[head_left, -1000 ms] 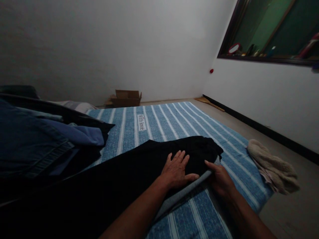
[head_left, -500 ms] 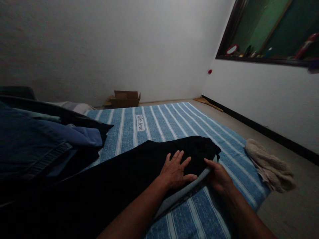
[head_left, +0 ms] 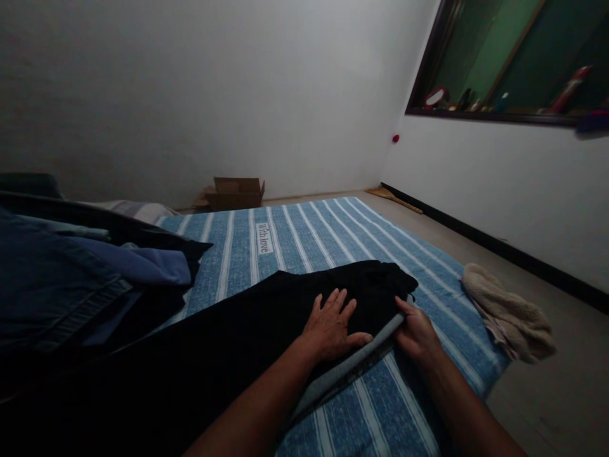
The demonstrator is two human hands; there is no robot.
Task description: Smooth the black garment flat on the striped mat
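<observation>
Long black trousers (head_left: 257, 317) lie lengthwise across the bed, with a gathered end toward the right and a grey strip showing along the near edge. My left hand (head_left: 332, 324) rests flat on the black cloth, fingers spread and thumb out toward the grey strip. At the right end, my right hand (head_left: 413, 330) pinches the near edge of the trousers, thumb on top and the other fingers mostly hidden beneath. The lower left part of the cloth is too dark to make out.
A blue-and-white striped cover (head_left: 328, 235) spreads under the trousers. Piled clothes, including blue jeans (head_left: 52, 285), lie at the left. A beige fluffy cloth (head_left: 504, 311) hangs over the right edge. Beyond the bed stands a cardboard box (head_left: 236, 193) by the wall.
The view has shifted slightly. My right hand keeps its pinch on the trousers' edge, moving only a little, and my left hand stays flat on the cloth.
</observation>
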